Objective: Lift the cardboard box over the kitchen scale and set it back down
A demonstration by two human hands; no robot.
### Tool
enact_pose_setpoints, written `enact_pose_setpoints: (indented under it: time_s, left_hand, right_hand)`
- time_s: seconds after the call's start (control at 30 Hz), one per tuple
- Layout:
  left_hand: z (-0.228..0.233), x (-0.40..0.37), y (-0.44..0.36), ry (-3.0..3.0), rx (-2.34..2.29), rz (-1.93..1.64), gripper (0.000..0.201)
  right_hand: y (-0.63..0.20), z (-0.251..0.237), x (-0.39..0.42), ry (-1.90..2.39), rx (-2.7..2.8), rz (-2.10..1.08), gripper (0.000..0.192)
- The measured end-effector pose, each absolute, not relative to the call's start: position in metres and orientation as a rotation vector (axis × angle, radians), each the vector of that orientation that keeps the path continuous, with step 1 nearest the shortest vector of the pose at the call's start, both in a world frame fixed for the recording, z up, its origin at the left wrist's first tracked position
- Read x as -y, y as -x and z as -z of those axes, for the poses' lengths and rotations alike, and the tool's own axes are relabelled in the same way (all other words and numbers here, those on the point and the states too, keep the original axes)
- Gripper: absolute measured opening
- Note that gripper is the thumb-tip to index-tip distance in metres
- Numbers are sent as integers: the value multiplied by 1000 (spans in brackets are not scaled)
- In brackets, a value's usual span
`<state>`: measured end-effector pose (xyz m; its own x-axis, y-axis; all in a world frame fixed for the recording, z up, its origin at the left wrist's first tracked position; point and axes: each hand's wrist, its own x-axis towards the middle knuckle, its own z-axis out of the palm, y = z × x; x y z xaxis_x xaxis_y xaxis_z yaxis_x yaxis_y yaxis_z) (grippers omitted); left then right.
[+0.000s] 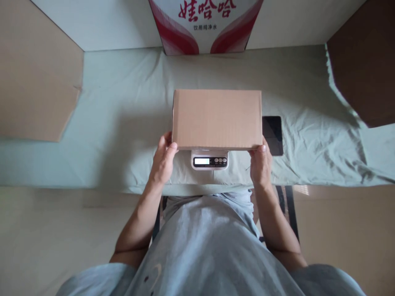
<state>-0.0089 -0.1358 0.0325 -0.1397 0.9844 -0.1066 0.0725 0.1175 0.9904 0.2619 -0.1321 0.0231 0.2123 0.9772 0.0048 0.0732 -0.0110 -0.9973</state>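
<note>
Pale green cloth (123, 78) spread out, rumpled toward right. Red-and-white printed carton (205, 41) standing along far edge. Tan cardboard (37, 74) off left, darker cardboard (364, 65) off right. Flat black device (274, 135) lying on cloth, screen dark.

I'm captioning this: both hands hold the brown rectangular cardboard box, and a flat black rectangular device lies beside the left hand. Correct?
No: the flat black rectangular device lies beside the right hand, not the left hand, per the head view. Otherwise correct.
</note>
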Motion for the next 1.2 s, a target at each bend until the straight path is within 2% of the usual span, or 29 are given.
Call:
enact_pose_setpoints:
  time_s: [0.23,0.4,0.5,0.63,0.83,1.03,1.2]
  left_hand:
    - [-9,138,16,-1003,-1545,-1257,54]
    - [28,135,27,-912,-1606,-1181,41]
    - [36,137,28,-899,-1612,-1199,32]
    - [17,144,23,-894,-1560,-1253,31]
    - [-23,146,15,-1003,-1404,-1308,37]
    - [-26,138,6,-988,-1400,-1306,43]
    - [-39,122,-4,-1080,-1352,-1373,48]
  right_hand:
    - [-274,-3,121,1301,970,-1126,63]
    - [-285,28,123,1427,891,-1141,44]
    - [-289,33,127,1443,890,-1121,40]
    - [-291,19,131,1433,882,-1087,37]
    - [-284,-15,135,1430,944,-842,35]
    - [-270,-24,132,1344,1033,-920,36]
    - [-266,-35,114,1271,1082,-936,45]
